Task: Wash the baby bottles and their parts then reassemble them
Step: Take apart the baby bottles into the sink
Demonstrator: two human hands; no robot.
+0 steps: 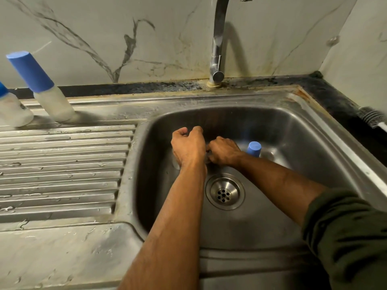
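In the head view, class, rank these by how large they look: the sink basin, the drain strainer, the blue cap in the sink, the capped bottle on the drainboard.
1. Sink basin
2. Capped bottle
3. Drain strainer
4. Blue cap

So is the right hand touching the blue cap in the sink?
Apart. The head view shows the blue cap standing past the right hand, steel visible between them.
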